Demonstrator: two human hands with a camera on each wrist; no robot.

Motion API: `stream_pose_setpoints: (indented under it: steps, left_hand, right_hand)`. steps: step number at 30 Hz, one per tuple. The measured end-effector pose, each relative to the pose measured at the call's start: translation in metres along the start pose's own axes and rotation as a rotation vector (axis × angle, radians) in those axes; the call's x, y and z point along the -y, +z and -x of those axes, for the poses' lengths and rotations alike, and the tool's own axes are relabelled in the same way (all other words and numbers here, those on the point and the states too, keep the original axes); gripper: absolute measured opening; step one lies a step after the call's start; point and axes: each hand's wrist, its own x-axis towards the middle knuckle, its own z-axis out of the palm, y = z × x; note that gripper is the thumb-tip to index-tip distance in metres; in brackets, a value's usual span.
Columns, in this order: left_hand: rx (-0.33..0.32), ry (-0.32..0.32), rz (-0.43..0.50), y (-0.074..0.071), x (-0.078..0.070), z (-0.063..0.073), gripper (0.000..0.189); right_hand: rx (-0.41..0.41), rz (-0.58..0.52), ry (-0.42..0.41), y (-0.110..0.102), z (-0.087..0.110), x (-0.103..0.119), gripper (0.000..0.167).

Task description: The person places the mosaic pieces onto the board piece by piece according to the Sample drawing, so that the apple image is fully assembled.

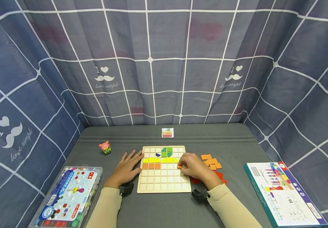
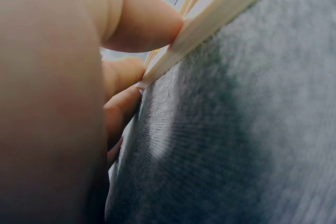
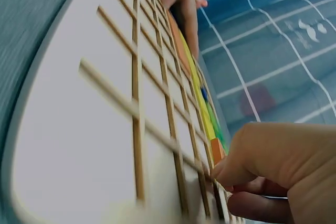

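While the left edge of the wooden grid board point(image 1: 164, 187) is touched by the left hand point(image 1: 127, 168) — fingers spread and fairly straight, nothing gripped — a small orange piece point(image 3: 217, 151) is pinched between thumb and fingers of the right hand point(image 1: 193, 166). That piece is held at the board's right edge, just below the yellow row point(image 1: 151, 160); whether it's fully seated can't be told. At the left end of the same row, some orange tiles point(image 1: 151, 166) are already laid. Above the yellow, green pieces point(image 1: 166, 152) and a dark blue piece point(image 1: 158, 155) can be seen. More loose orange tiles point(image 1: 211, 161) are scattered just right of the board, with red tiles point(image 1: 220, 175) partly covered by the right hand and wrist. Past the far edge, a little pattern card point(image 1: 168, 132) is laid on the table point(image 1: 164, 210) — and the whole setup is flanked by a clear plastic case point(image 1: 67, 194) on the left and a flat box point(image 1: 286, 194) on the right.
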Motion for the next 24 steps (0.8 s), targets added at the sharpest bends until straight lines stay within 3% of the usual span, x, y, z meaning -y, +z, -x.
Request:
stream_pose_setpoints:
  steps: [14,24]
  left_hand:
    - [-0.013,0.011,-0.002,0.001,0.0,0.0,0.069]
    - [-0.018,0.01,-0.011,0.003,0.003,0.0,0.069]
  right_hand:
    - [0.058,-0.003,-0.098,0.026,-0.035,0.029,0.013]
    - [0.01,0.037,-0.139,0.04,-0.045,0.034,0.014]
